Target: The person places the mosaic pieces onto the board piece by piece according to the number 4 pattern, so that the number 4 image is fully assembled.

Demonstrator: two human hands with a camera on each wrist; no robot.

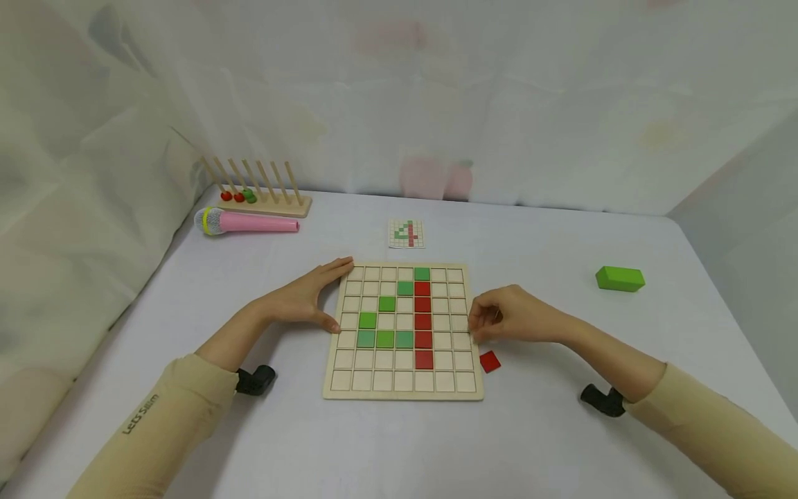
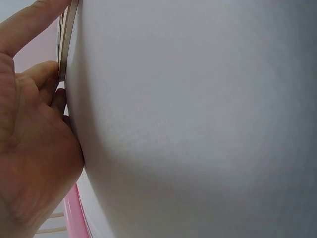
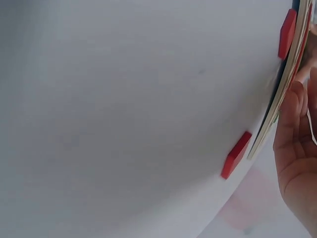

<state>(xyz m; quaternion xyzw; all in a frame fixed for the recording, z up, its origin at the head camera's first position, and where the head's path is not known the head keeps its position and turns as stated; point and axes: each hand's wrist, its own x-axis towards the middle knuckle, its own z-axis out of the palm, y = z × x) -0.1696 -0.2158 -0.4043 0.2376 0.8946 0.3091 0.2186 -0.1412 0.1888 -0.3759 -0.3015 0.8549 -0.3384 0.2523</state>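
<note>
A square wooden grid board (image 1: 382,381) lies flat on the white table, with several green tiles (image 1: 386,303) and a column of red tiles (image 1: 423,321) in its cells. My left hand (image 1: 305,294) rests at the board's left side, fingertips at the far corner and thumb lower on the edge, both stretched. My right hand (image 1: 514,315) is loosely bent, its fingertips right at the board's right edge. One loose red tile (image 1: 490,361) lies beside that edge. The right wrist view also shows a second loose red tile (image 3: 237,155), hidden by the hand in the head view.
Beyond the board lies a small card (image 1: 406,233) printed with a green and red grid pattern. At the back left are a pink microphone (image 1: 258,222) and a wooden peg stand (image 1: 280,206) with red and green beads. A green block (image 1: 620,278) sits at the right.
</note>
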